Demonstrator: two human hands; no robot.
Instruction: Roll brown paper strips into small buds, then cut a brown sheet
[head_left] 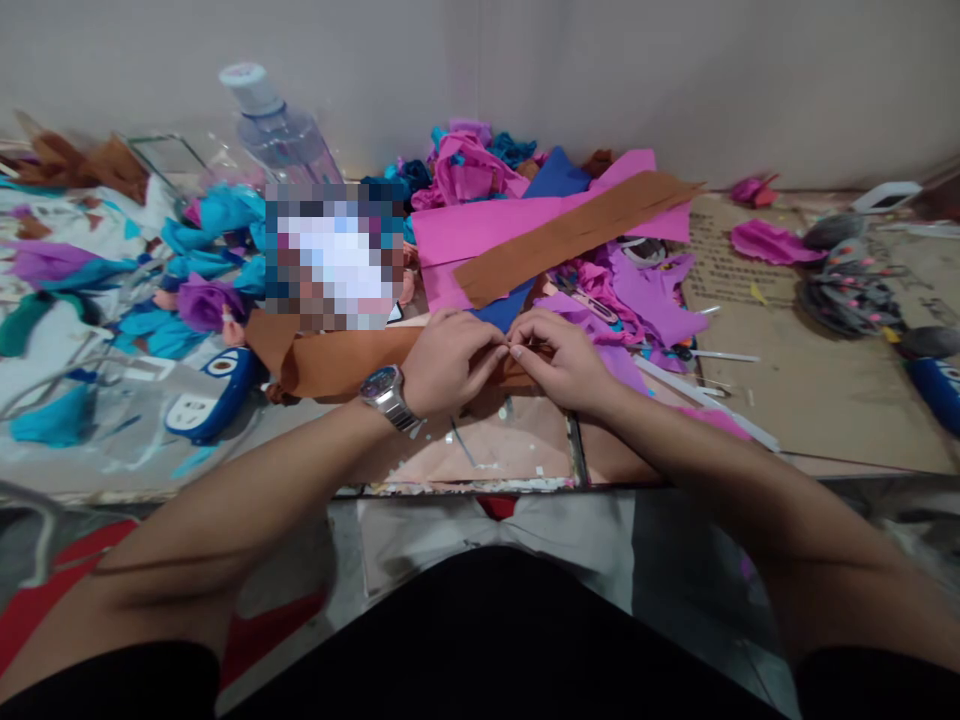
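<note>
My left hand [448,362] and my right hand [564,362] meet at the middle of the table, fingers pinched together on a brown felt strip [330,362] that runs off to the left. A silver wristwatch [388,394] sits on my left wrist. The strip's end between my fingertips is mostly hidden. Beyond my hands lie a longer brown felt strip [577,232], a pink felt sheet [480,235] and a blue felt piece [504,310].
A clear plastic bottle [277,130] stands at the back left. Blue and purple felt scraps [202,260] pile on the left, purple scraps [652,300] on the right. Cardboard [810,390] covers the right side, with a dark bundle [851,290]. The table edge [465,488] is close to my body.
</note>
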